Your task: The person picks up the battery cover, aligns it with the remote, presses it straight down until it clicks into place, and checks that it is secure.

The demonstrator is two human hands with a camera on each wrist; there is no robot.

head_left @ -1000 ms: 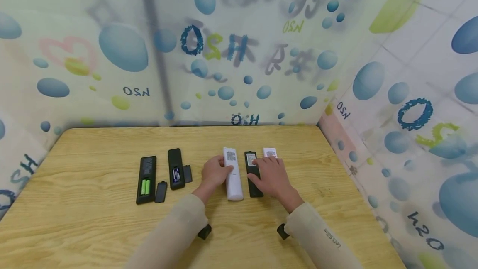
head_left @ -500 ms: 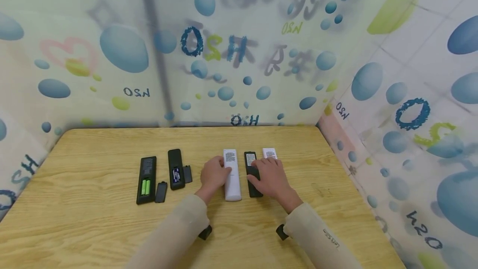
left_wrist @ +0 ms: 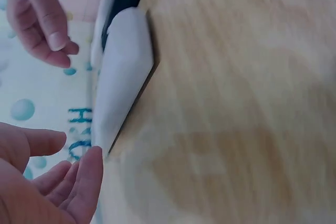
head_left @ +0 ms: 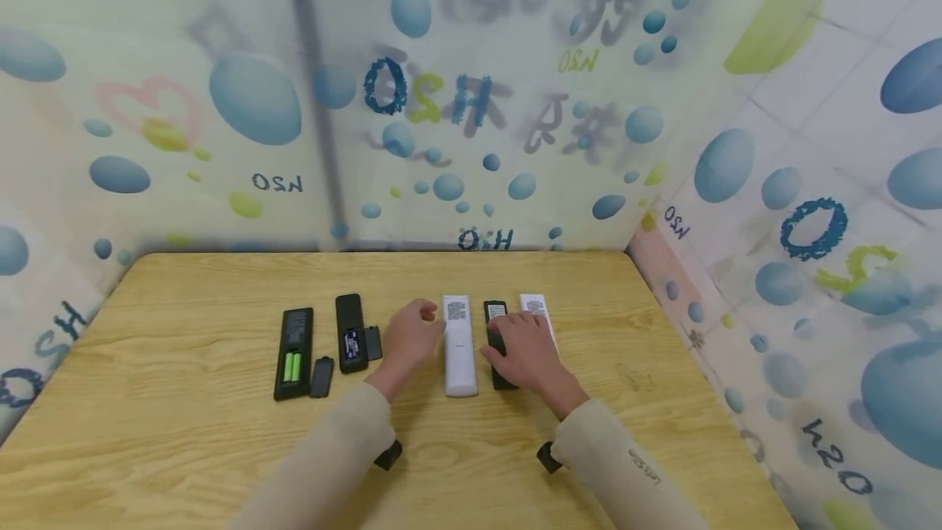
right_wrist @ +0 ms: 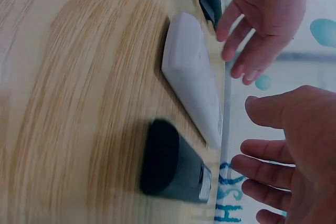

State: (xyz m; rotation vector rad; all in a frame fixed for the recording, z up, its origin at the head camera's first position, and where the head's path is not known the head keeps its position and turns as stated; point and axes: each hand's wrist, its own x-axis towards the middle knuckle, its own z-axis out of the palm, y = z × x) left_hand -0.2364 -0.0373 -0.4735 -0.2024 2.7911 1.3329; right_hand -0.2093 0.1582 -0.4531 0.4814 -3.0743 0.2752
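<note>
A white remote control (head_left: 459,362) lies back side up on the wooden table. Just off its left edge is my left hand (head_left: 408,336), fingers loosely bent and nothing between thumb and fingertips; the left wrist view shows this hand (left_wrist: 58,182) by the remote's far end. My right hand (head_left: 526,348) hovers over a black remote control (head_left: 503,375) to the right, covering part of it. In the right wrist view its fingers (right_wrist: 265,171) are spread and hold nothing. A second white remote control (head_left: 533,303) lies beyond, partly hidden by the right hand.
Left on the table (head_left: 184,432) lie two black remotes with bare battery bays, one remote (head_left: 294,350) with green batteries, the other remote (head_left: 352,334) with dark blue ones. A loose battery cover (head_left: 321,377) and another cover (head_left: 374,343) lie beside them. A patterned curtain (head_left: 412,211) stands behind.
My left hand has let go of the middle white remote and moved left off it. The right hand has shifted slightly left, baring more of the far right white remote.
</note>
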